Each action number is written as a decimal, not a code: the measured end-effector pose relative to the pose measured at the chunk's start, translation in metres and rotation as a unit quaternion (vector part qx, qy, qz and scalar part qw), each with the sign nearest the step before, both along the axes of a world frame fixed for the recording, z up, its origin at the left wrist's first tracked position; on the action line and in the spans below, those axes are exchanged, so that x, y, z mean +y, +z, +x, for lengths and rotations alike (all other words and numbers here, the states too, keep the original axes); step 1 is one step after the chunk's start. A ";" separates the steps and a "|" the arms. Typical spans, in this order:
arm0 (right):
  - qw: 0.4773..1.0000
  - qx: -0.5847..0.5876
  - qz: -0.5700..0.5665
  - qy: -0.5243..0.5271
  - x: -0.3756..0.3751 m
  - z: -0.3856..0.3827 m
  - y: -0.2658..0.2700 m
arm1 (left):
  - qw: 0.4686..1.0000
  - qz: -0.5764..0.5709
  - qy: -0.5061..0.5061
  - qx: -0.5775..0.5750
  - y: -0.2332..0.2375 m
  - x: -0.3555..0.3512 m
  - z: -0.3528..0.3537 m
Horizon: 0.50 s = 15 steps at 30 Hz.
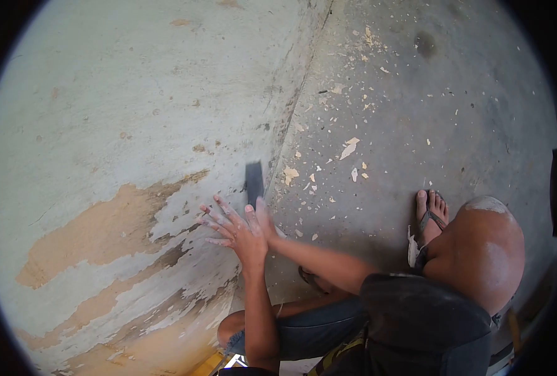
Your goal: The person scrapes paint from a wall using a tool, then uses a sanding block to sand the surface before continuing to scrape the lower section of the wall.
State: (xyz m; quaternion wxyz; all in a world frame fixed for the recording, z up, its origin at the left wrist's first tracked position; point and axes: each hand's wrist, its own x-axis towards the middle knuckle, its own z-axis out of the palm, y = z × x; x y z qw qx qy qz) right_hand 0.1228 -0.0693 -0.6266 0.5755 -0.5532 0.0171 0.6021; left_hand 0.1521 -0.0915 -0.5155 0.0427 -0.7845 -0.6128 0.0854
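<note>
My left hand (233,230) is held close to the wall (134,119) with its fingers spread and whitish dust on them. Just behind it, partly covered by it, my right hand (265,220) is closed on a scraper. The dark, flat blade of this scraper (253,179) sticks out beyond the fingers, low on the wall near the floor joint, and looks blurred. Around my hands the pale paint is patchy, and a large bare tan area (97,235) shows to the left.
Paint flakes (348,148) lie scattered over the grey concrete floor (479,119) along the wall's foot. My bent knee (488,250) and sandaled foot (431,216) are at the right. Something yellow (209,363) shows at the bottom edge.
</note>
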 end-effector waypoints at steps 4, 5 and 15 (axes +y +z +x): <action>0.997 0.030 -0.024 -0.074 0.014 0.015 0.014 | 0.996 0.072 -0.047 -0.037 0.006 -0.014 0.016; 0.994 0.033 -0.029 -0.101 0.021 0.020 0.012 | 0.996 0.073 -0.043 -0.038 0.010 -0.016 0.015; 0.993 0.091 -0.056 -0.056 -0.012 -0.035 0.037 | 0.974 0.168 -0.034 -0.145 0.045 -0.006 -0.004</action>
